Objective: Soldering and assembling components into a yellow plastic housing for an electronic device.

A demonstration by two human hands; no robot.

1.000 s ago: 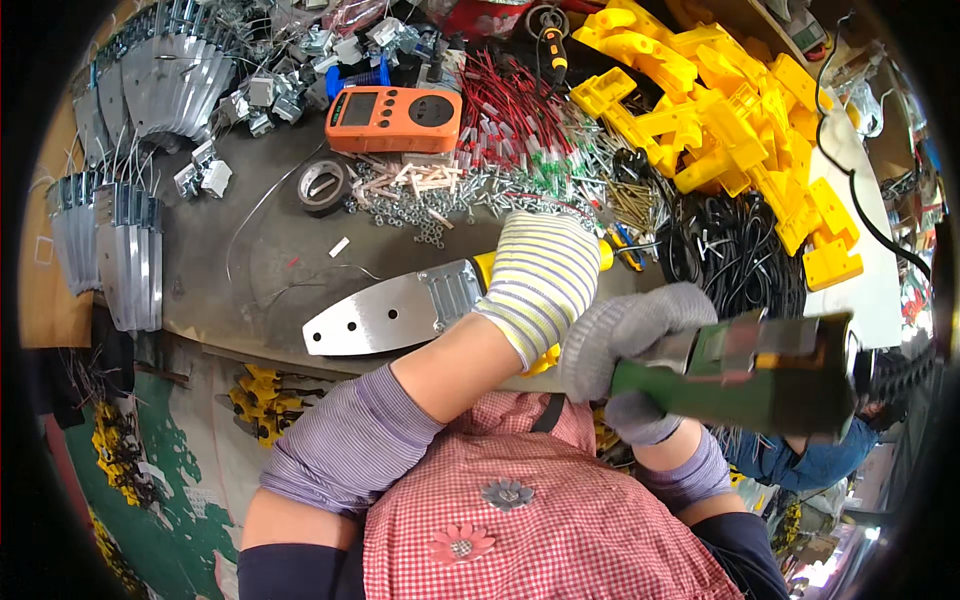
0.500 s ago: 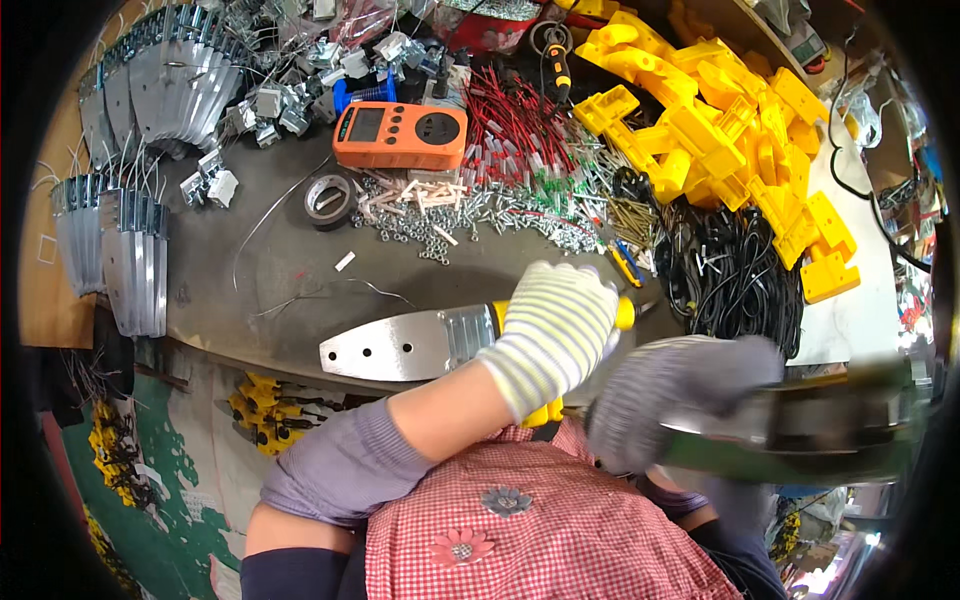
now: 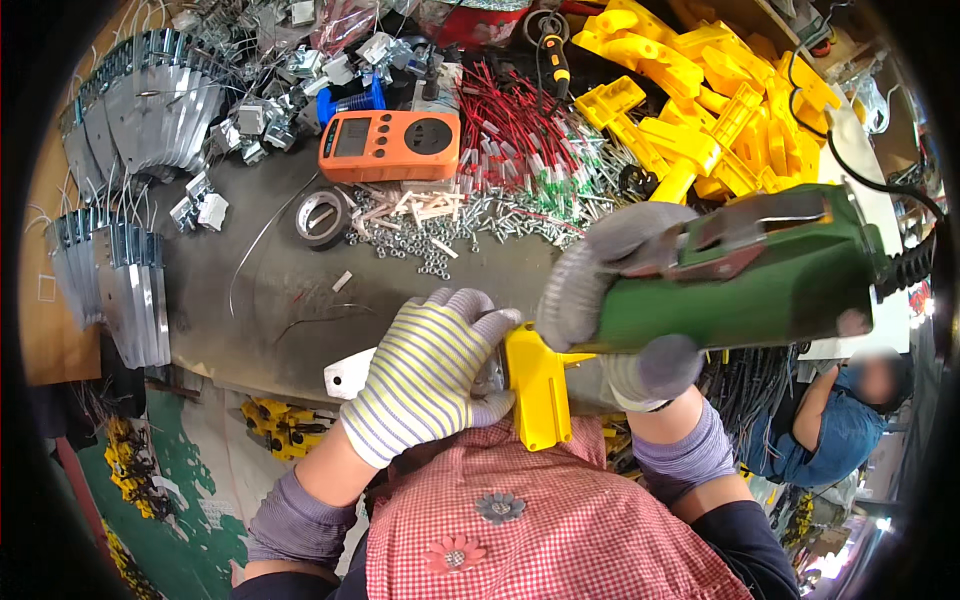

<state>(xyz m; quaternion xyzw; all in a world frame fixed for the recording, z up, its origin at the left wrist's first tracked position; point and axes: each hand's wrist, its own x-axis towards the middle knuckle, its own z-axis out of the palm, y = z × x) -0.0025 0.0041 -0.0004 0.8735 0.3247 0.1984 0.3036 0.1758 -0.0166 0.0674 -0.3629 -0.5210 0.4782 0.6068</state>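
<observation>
My left hand (image 3: 425,365), in a striped glove, is closed around the metal blade of a tool with a yellow plastic handle. The blade's pale tip (image 3: 347,376) sticks out left of the glove, and the yellow handle (image 3: 540,390) shows on the right, at the table's near edge. In my gloved right hand (image 3: 580,295) is a green corded power tool (image 3: 740,308), gripped by its left end. It lies nearly level, its black cord leading off right. Its working end is hidden behind my fingers, close to the yellow handle.
Beyond my hands lie an orange meter (image 3: 390,146), a tape roll (image 3: 322,218), loose nuts and screws (image 3: 430,240), and red wires (image 3: 510,120). Yellow plastic parts (image 3: 690,140) pile up at far right, metal blades (image 3: 135,285) at left. Another person (image 3: 840,420) is at right.
My left hand moved left from the yellow handle onto the blade. My right hand brought the power tool up and left toward the handle.
</observation>
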